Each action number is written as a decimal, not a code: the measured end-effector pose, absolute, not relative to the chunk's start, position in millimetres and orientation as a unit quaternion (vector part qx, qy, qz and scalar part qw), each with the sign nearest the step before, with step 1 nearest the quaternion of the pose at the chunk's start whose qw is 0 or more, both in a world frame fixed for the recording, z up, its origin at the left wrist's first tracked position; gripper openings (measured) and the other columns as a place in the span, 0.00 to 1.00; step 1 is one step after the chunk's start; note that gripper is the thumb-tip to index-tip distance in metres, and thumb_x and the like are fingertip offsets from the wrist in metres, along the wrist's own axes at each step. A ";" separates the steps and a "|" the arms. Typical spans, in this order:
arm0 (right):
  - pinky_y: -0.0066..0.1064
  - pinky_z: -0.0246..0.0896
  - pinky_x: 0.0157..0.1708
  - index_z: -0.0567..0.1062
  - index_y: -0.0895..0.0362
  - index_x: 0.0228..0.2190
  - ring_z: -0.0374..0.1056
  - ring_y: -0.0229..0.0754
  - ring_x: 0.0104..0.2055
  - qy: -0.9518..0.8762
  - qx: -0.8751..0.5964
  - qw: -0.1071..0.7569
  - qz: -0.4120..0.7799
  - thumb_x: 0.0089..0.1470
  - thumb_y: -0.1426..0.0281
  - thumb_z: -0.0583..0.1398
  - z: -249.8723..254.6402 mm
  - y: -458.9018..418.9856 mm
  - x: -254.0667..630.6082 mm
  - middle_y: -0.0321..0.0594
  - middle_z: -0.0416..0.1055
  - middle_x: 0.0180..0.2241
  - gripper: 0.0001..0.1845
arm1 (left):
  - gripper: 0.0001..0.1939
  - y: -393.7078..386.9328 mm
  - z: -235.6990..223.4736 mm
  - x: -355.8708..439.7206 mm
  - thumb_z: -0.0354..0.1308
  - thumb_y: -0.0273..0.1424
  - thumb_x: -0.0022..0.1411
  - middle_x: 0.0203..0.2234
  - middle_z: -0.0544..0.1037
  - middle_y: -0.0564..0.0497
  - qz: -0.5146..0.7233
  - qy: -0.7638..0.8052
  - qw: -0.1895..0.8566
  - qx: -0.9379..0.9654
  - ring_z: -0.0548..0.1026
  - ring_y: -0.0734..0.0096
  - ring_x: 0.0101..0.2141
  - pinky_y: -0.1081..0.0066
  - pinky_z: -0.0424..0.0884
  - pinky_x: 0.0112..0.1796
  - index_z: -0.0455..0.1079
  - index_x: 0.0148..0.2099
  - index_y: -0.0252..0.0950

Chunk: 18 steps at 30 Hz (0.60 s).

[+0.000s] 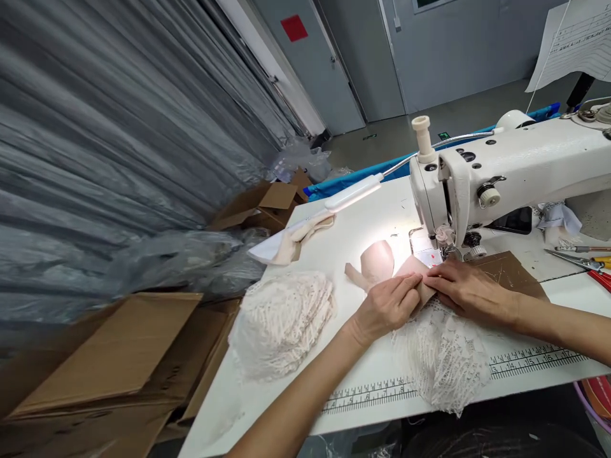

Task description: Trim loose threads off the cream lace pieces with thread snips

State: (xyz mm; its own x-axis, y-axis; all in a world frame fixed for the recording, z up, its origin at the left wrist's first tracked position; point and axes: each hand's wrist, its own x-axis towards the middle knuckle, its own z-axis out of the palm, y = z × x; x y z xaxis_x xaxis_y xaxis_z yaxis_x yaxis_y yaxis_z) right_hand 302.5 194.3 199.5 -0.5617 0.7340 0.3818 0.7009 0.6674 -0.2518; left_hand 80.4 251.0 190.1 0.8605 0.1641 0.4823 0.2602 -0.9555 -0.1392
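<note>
My left hand (389, 305) pinches the edge of a pale pink fabric piece (411, 265) just in front of the sewing machine (477, 172). On the same fabric, close to the presser foot, my right hand (470, 294) has its fingers closed together. A rounded pink fabric piece with a strip (377, 259) lies to the left of the needle area. Below my hands, white lace (446, 356) spreads towards the table's front edge. Farther left sits a stack of lace pieces (286, 318). The needle is too small to make out.
A lit lamp bar (353, 193) reaches over the table from the machine. Scissors (575, 259) and a phone (513, 221) lie at the right. Cloth scraps (305, 235) rest at the far left edge. Cardboard boxes (109, 350) stand left of the table, below a grey curtain (119, 127).
</note>
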 end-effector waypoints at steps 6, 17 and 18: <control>0.43 0.67 0.46 0.76 0.59 0.45 0.69 0.49 0.47 -0.890 -0.404 0.211 0.023 0.63 0.75 0.55 198.0 190.7 319.3 0.47 0.77 0.43 0.12 | 0.13 250.1 216.0 91.2 0.47 0.33 0.73 0.38 0.80 0.44 -0.119 -0.147 0.009 -0.982 0.78 0.65 0.36 0.62 0.77 0.37 0.72 0.49 0.35; 0.47 0.61 0.50 0.75 0.54 0.50 0.64 0.52 0.52 -0.877 -0.438 0.195 0.015 0.66 0.67 0.52 192.3 180.3 322.9 0.47 0.73 0.52 0.16 | 0.10 277.7 234.1 132.2 0.52 0.29 0.66 0.41 0.77 0.43 -0.133 -0.304 -0.186 -0.925 0.77 0.63 0.40 0.64 0.75 0.39 0.75 0.40 0.34; 0.47 0.61 0.48 0.75 0.54 0.49 0.65 0.52 0.49 -0.872 -0.453 0.184 0.004 0.66 0.66 0.53 193.7 179.5 322.5 0.49 0.72 0.50 0.15 | 0.08 284.0 232.4 137.4 0.54 0.29 0.64 0.39 0.78 0.45 -0.128 -0.308 -0.206 -0.920 0.77 0.63 0.40 0.65 0.75 0.39 0.75 0.39 0.35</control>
